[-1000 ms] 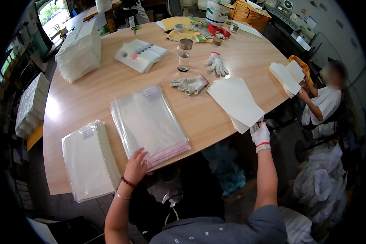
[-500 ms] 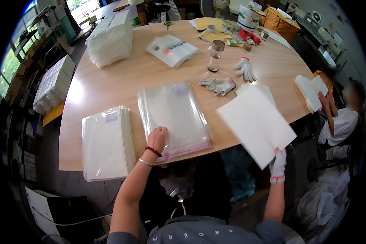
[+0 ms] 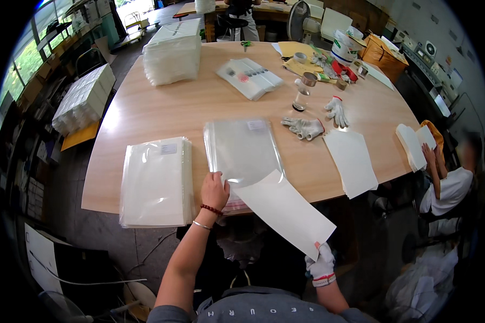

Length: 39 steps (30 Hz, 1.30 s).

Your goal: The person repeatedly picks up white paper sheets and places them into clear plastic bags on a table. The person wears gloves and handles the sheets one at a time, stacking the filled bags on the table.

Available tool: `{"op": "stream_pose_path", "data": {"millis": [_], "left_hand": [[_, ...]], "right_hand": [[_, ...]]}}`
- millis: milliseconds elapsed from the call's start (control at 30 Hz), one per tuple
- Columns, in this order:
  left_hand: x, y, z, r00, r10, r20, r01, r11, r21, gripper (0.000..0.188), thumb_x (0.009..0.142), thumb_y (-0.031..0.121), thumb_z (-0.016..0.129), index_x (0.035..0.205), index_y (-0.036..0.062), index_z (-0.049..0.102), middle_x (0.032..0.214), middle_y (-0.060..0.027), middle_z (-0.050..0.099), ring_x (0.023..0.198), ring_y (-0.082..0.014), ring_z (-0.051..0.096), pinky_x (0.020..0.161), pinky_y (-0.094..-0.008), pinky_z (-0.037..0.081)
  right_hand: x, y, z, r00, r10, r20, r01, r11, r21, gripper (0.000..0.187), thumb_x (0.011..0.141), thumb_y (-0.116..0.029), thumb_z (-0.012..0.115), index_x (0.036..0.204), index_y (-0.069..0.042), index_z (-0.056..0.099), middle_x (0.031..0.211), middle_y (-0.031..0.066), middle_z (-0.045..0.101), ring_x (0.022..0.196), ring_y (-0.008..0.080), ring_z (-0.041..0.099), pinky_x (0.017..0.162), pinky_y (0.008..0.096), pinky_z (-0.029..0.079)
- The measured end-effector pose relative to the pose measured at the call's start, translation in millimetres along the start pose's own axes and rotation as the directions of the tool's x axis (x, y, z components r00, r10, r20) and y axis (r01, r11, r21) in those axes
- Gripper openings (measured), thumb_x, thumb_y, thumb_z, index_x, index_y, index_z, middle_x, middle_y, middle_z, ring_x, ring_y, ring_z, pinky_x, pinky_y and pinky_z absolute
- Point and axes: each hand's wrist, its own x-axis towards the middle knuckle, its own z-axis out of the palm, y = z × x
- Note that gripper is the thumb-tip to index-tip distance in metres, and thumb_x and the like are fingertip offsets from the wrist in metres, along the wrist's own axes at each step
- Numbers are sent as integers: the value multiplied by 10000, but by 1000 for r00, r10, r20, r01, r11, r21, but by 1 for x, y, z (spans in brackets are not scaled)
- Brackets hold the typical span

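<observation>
A white sheet of paper (image 3: 293, 212) slants over the near edge of the table, its lower corner pinched by my gloved right hand (image 3: 320, 265). Its far end lies over the near part of a stack of clear plastic bags (image 3: 242, 145). My bare left hand (image 3: 215, 191), with bracelets at the wrist, is closed on the left edge of the top bag near its pink-striped end. To the left lies a pile of bagged white sheets (image 3: 157, 185) with a small label. A stack of loose white paper (image 3: 351, 161) rests on the right.
Two white work gloves (image 3: 303, 128) and a glass jar (image 3: 300, 99) stand beyond the bags. Farther off are a bag bundle (image 3: 249, 78), a tall wrapped stack (image 3: 172, 54), tape rolls, and a white bucket (image 3: 345, 47). A seated person (image 3: 447, 172) handles paper at the right.
My right hand has carried the white sheet leftward from the paper stack, so its far end overlaps the bags. My left hand has closed on the bag's edge. The view has shifted.
</observation>
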Motion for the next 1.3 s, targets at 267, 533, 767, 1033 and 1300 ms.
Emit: {"op": "stream_pose_path", "data": {"millis": [267, 533, 767, 1033, 1300], "left_hand": [[-13, 10, -3, 777, -215, 591, 583, 601, -547, 231, 835, 168, 507, 826, -60, 544, 719, -120, 622, 555, -134, 592, 483, -239, 457], [-90, 47, 116, 822, -38, 568, 528, 422, -737, 173, 836, 120, 509, 944, -12, 538, 868, -87, 604, 762, -140, 593, 628, -266, 483], [-176, 56, 114, 728, -115, 676, 685, 158, -711, 213, 847, 137, 504, 1007, 1, 537, 920, -79, 601, 817, -140, 577, 668, -262, 481], [-154, 43, 80, 612, -123, 781, 790, 145, -596, 371, 811, 183, 582, 1130, 22, 477, 1078, -69, 539, 906, -136, 532, 718, -264, 456], [-138, -7, 20, 541, -231, 809, 841, 116, -529, 308, 882, 257, 462, 1035, 11, 565, 1013, -42, 576, 880, -133, 545, 769, -287, 434]], "right_hand": [[-14, 17, 52, 971, -138, -194, 137, 990, -20, 214, 871, -123, 405, 1061, -45, 466, 927, 74, 561, 702, 142, 556, 526, 247, 462], [-31, 14, 62, 997, 33, -76, -37, 998, -56, 143, 891, -139, 395, 998, -65, 452, 678, 20, 483, 472, 87, 426, 419, 227, 376], [29, 59, 70, 972, 162, 169, -180, 979, 95, 138, 876, -131, 426, 999, -82, 466, 791, 45, 524, 655, 160, 530, 591, 325, 478], [100, 49, 92, 958, 211, 193, -217, 976, 9, 196, 887, -181, 400, 1026, -52, 450, 873, 113, 559, 807, 251, 588, 688, 396, 520], [72, 55, 118, 839, -76, 538, 526, 362, -770, 87, 787, -114, 536, 788, -28, 553, 714, 83, 547, 614, 183, 543, 546, 281, 439]]}}
